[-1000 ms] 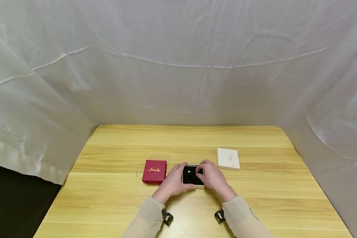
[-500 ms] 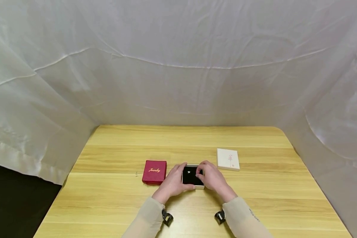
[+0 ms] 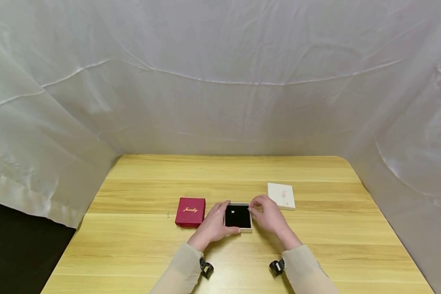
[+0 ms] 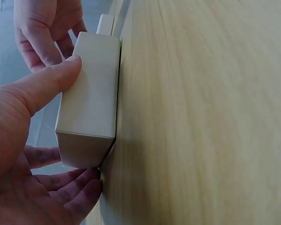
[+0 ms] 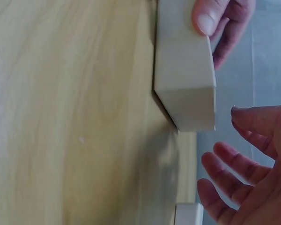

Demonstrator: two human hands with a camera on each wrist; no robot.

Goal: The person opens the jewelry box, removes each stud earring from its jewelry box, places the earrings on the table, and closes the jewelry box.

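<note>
A small white-sided jewelry box (image 3: pixel 245 230) with a black pad inside stands open on the table. My left hand (image 3: pixel 214 223) grips it, thumb along the near wall and fingers round the left side. On the pad, toward the upper left, sits a silver star-shaped stud earring (image 3: pixel 233 212). Over the box's right edge, my right hand (image 3: pixel 267 214) pinches a tiny silver earring (image 3: pixel 248 208) between thumb and forefinger. In the right wrist view, only a speck shows at that thumb's tip, and the other fingers are loosely bent.
A red box (image 3: pixel 190 211) marked "Jewelry" lies left of the left hand. Beyond it are tiny thin silver pieces (image 3: pixel 168 214), too small to make out. The white lid (image 3: pixel 281 196) with a pink flower print lies behind the right hand. Pale cloth (image 3: pixel 220 110) hangs round the table.
My right hand has moved from over the pad to the box's right edge, carrying the tiny earring. More of the black pad shows. The left hand stays on the box.
</note>
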